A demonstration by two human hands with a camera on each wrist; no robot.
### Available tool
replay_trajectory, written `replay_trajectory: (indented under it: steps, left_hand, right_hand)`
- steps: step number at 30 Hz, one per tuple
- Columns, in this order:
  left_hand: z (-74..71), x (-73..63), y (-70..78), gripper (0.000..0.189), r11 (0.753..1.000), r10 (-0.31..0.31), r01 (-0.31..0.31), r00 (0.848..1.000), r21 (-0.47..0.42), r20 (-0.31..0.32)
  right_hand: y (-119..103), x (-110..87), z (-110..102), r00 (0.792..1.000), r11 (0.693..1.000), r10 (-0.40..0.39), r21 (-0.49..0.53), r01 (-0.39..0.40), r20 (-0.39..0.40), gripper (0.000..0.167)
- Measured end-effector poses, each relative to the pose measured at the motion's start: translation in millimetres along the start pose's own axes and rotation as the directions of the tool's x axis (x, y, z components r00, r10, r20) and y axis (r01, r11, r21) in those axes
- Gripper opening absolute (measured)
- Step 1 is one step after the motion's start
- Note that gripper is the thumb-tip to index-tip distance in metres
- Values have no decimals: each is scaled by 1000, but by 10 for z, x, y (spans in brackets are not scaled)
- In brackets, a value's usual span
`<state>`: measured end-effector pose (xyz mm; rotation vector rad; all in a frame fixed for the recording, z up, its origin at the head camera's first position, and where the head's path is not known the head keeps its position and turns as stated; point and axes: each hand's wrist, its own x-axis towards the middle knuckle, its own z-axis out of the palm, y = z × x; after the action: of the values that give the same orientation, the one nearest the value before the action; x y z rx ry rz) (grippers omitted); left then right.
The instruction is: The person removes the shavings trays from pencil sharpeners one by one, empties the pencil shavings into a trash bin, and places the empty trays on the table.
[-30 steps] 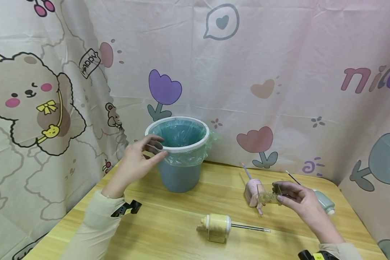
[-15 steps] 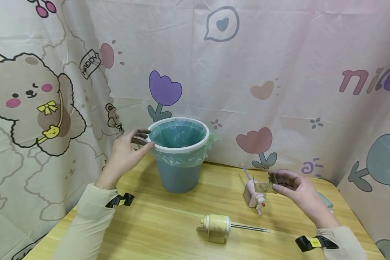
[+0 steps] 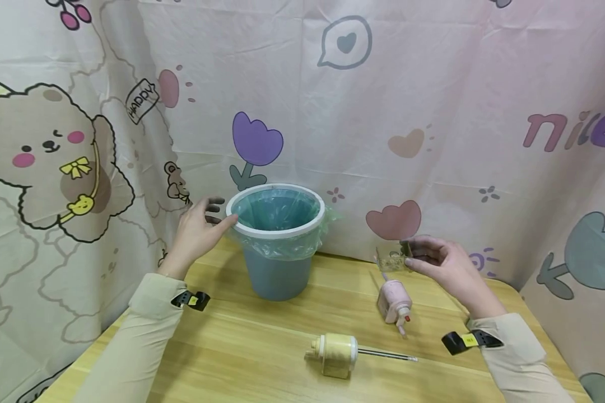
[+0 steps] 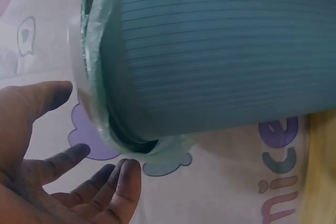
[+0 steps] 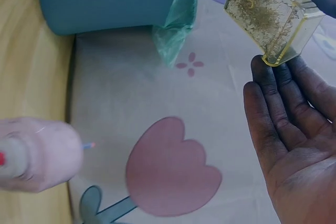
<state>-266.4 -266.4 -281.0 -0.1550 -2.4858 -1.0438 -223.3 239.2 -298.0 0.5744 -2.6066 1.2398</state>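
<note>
My right hand (image 3: 446, 268) pinches a small clear shavings drawer (image 3: 390, 260) between thumb and fingertips, above and behind the pink pencil sharpener (image 3: 395, 299). In the right wrist view, pencil shavings lie inside the drawer (image 5: 253, 14), which is tilted. At the left of the blue-grey trash bin (image 3: 279, 277), my left hand (image 3: 196, 235) hovers with spread, relaxed fingers. The left wrist view has its thumb close to the bin's white rim (image 4: 79, 72); whether they touch I cannot tell. A green plastic liner (image 3: 287, 249) folds over the rim.
A yellow pencil sharpener (image 3: 339, 355) lies at the front of the wooden table (image 3: 242, 364), a pencil (image 3: 388, 354) sticking out to the right. The pink sharpener also has a pencil. A printed curtain (image 3: 433, 73) hangs behind and at the sides.
My right hand has lifted the shavings drawer upward and a little left, away from the pink sharpener. My left hand has drawn back left from the bin. The green sharpener is now hidden behind my right arm.
</note>
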Motion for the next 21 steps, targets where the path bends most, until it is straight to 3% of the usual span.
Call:
replay_trajectory:
  steps: [5, 11, 16, 21]
  left_hand:
    - [71, 39, -40, 74, 999, -34, 34, 999, -8, 39]
    - [123, 36, -22, 74, 998, -61, 61, 998, 22, 15]
    - [141, 36, -28, 76, 993, -113, 113, 993, -29, 16]
    - [161, 43, -34, 76, 984, -146, 148, 989, -103, 29]
  right_hand:
    - [-136, 183, 21, 1000, 1000, 1, 15, -1, 13, 45]
    - [-245, 406, 36, 1000, 1000, 6, -2, -5, 26, 48]
    - [-365, 603, 55, 999, 1000, 8, -16, -8, 32, 53]
    - [-479, 751, 115, 999, 999, -5, 34, 3, 53, 52]
